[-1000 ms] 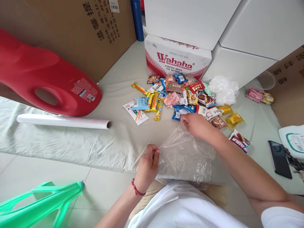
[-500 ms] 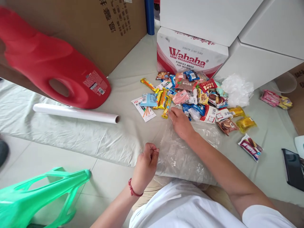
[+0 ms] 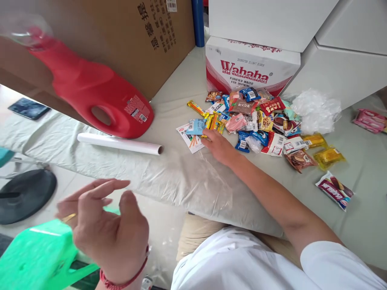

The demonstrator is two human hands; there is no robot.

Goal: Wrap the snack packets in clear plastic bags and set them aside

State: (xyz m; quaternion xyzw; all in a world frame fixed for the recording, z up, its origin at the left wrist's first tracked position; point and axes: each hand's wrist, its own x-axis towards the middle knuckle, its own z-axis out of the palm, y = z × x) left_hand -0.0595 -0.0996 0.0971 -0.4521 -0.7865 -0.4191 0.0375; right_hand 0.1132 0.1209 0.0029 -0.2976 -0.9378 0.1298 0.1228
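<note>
My left hand point(image 3: 109, 229) is raised above the floor beside the bed's edge, fingers apart and nothing in them. My right hand point(image 3: 220, 146) reaches to the left end of the snack pile, its fingers closed at the upper edge of a clear plastic bag point(image 3: 216, 179). The fingertips lie close to a light blue packet point(image 3: 196, 126) and small yellow packets point(image 3: 214, 122). A white packet with sticks pictured on it point(image 3: 192, 141) lies just left of them. Several wrapped snacks, among them a pink packet point(image 3: 236, 122), spread out to the right.
A Wahaha carton point(image 3: 250, 70) stands behind the pile. A crumpled clear bag point(image 3: 316, 110) and a purple-white packet point(image 3: 335, 191) lie to the right. At left are a red jug point(image 3: 121, 104), a white roll point(image 3: 121, 144) and a green stool point(image 3: 42, 253).
My left hand has swung down-left and opened. My right hand has shifted left, and the clear bag has moved left with it. The view has turned slightly left.
</note>
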